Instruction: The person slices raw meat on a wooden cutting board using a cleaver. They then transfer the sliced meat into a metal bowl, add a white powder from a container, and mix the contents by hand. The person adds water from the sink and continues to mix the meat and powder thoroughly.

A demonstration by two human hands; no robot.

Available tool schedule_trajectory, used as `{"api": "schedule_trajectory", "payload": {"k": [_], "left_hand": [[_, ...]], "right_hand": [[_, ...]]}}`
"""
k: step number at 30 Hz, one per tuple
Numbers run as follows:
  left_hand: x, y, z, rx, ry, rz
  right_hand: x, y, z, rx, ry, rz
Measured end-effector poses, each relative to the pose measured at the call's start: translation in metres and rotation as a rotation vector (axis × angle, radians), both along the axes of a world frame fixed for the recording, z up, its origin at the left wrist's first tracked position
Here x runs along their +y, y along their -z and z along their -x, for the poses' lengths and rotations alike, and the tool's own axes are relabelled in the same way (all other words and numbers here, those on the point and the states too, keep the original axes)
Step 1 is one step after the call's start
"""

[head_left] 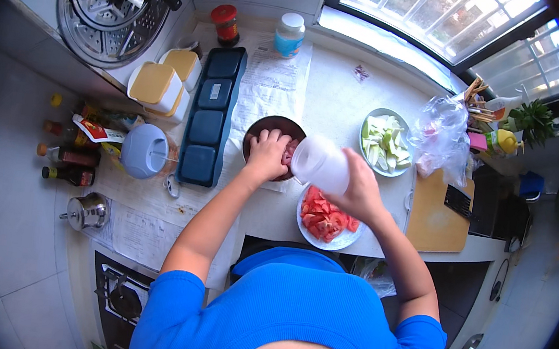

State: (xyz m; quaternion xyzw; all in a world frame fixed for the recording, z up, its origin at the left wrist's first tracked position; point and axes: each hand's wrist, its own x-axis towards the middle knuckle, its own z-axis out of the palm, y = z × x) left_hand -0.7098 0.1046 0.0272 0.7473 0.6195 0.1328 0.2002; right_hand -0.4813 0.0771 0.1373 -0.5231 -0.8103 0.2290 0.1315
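A dark blue lidded box (211, 123) is standing left of the dark round bowl (251, 135). The left hand (269, 151) is resting inside that bowl, fingers bent and slightly apart over pinkish meat (290, 151); whether they are pinching any cannot be told. The meat is showing reddish-pink and lumpy, partly hidden by the fingers. At the bowl's right edge a whitish, translucent container (320, 164) is leaning sideways, its round end facing the bowl. Below right of the bowl, a plate (313, 241) is holding red chopped pieces (327, 218). Right of the bowl, the right hand (361, 187) is gripping the container between thumb and fingers.
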Motion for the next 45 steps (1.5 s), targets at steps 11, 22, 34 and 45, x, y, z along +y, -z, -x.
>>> {"api": "schedule_trajectory", "payload": {"k": [11,22,34,45], "left_hand": [[-0.045,-0.036,0.009,-0.113,0.1,-0.049],[-0.082,-0.071,0.039,-0.41,-0.01,-0.162],[-0.093,-0.076,0.058,-0.551,-0.1,-0.172],[-0.093,-0.073,0.064,-0.564,-0.116,-0.19]], "right_hand": [[0.048,-0.013,0.042,-0.263,-0.157,-0.237],[0.047,-0.008,0.065,-0.334,-0.262,-0.244],[0.041,-0.002,0.075,-0.369,-0.313,-0.288],[0.034,-0.01,0.05,-0.463,-0.204,-0.315]]}}
